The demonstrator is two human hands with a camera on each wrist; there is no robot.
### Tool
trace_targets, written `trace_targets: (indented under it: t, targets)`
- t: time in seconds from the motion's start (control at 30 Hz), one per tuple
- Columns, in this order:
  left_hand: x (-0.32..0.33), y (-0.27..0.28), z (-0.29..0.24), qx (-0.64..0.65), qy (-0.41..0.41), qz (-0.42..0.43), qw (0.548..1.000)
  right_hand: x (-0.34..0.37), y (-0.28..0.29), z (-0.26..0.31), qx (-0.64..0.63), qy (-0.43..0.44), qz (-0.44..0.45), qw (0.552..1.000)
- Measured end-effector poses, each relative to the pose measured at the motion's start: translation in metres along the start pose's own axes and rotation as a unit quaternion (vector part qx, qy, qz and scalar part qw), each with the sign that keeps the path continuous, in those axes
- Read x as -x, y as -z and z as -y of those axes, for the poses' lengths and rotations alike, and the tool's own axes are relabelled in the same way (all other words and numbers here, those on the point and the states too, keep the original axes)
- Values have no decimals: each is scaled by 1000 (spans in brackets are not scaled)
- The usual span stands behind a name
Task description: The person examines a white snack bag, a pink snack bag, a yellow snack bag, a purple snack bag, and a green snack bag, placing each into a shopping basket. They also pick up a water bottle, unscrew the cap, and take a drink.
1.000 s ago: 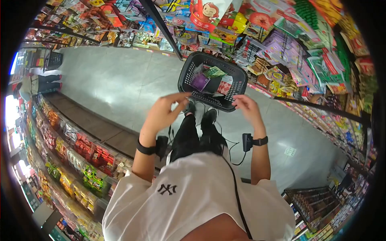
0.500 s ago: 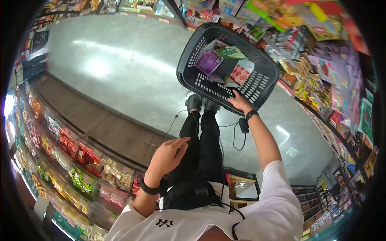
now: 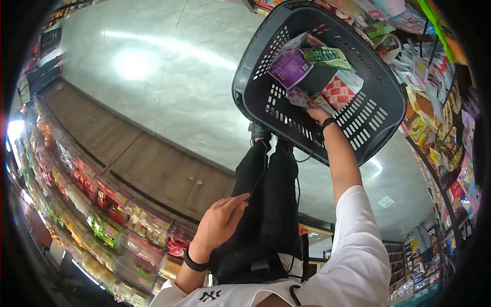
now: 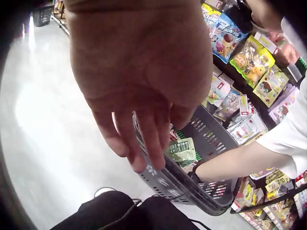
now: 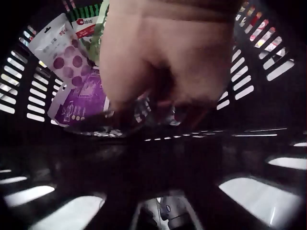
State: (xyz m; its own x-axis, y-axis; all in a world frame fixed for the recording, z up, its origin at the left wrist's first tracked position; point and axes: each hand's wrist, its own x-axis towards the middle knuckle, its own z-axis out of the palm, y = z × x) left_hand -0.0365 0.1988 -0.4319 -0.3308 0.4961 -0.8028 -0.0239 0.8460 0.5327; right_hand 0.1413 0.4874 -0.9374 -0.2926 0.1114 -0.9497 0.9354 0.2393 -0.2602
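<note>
While the left hand [image 3: 220,222] hangs outside the basket [image 3: 250,77], its fingers loosely extended and holding nothing, it could steady the near rim if the basket tipped. Beyond it, ahead and left of the right hand [image 3: 318,111], the purple packet [image 3: 290,69] leans against the basket's wall. Just left of the right fingers lies a small packet [image 3: 297,97]; the right hand reaches down inside, fingers bent downward, but blur hides how far they are open and whether they pinch or only touch it. A light pinch at an edge would suit such thin packaging, with the wrist kept off the slotted side. The green packet [image 3: 327,57] lies ahead of that hand, the checked packet [image 3: 338,93] ahead and slightly right, best left uncrushed.
</note>
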Motion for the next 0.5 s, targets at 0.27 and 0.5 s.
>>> trace_targets:
  t: [0.27,0.5]
  targets:
    - [27,7,-40,-37,-32,-25,998,76,17,33,18,-17,-196,980]
    - [99,28,-122,-63,-133,-52,988,262,66,61,-2,39,-227,973]
